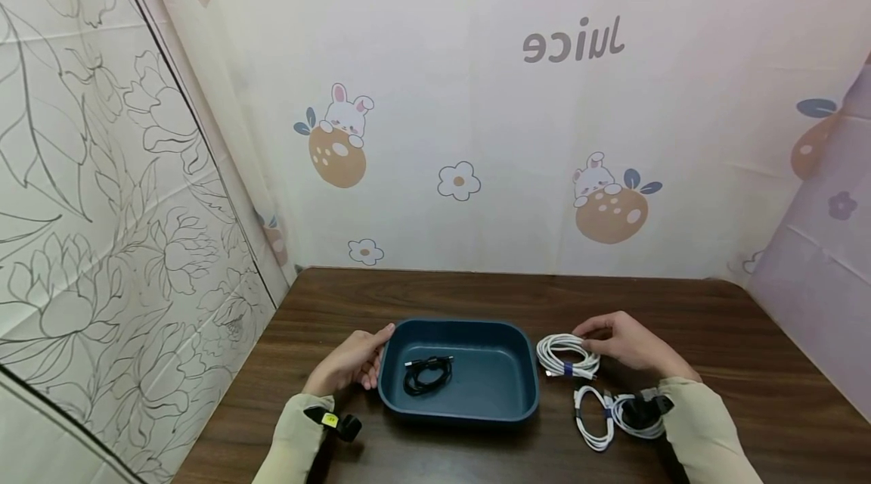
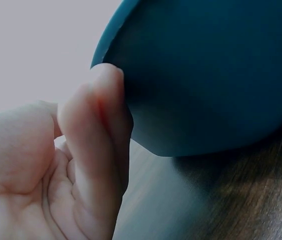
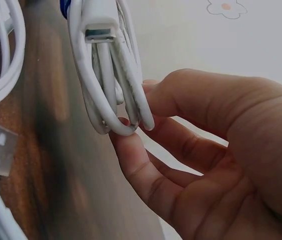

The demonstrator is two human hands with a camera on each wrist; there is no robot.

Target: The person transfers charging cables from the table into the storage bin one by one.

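A dark teal rectangular tray [image 1: 490, 382] sits on the wooden table, and a coiled black cable [image 1: 427, 361] lies in its left half. At the tray's left side my left hand [image 1: 350, 363] grips the rim; in the left wrist view, bent fingers [image 2: 93, 145] press against the outer wall. To the right of the tray, my right hand [image 1: 629, 344] pinches a coiled white cable [image 1: 545, 352] bound with a blue tie. The right wrist view has the thumb and fingertips at one end of this coil, its white connector [image 3: 100, 22] facing the camera.
Two smaller white cable coils lie nearer me on the right: one loop [image 1: 599, 444] and another [image 1: 643, 433] partly hidden by the right wrist's black camera. A printed curtain [image 1: 463, 91] hangs behind the table [image 1: 476, 283], with another sheet [image 1: 122, 242] along the left.
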